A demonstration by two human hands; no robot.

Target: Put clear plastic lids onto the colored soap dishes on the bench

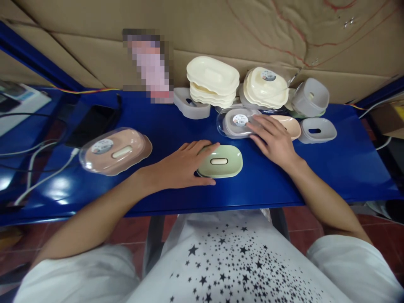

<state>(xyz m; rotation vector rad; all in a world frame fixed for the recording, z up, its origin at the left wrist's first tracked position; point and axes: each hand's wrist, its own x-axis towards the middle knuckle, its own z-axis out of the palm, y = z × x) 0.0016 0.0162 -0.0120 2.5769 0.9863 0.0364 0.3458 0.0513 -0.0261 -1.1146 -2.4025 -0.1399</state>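
On the blue table, round stickers stay unreadable beside right hand.

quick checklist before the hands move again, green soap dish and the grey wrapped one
1. Left hand resting on the green soap dish: ok, fingers lie over its left edge.
2. Green soap dish flat on the blue table: ok.
3. Right hand on the grey wrapped dish: ok, fingertips touch its right side.
4. Firm grasp on either dish: cannot tell, both hands lie open on top.
5. Gap between the two dishes: ok, they sit apart.
6. Pink wrapped dish out of the left arm's way: ok, it lies off to the left.
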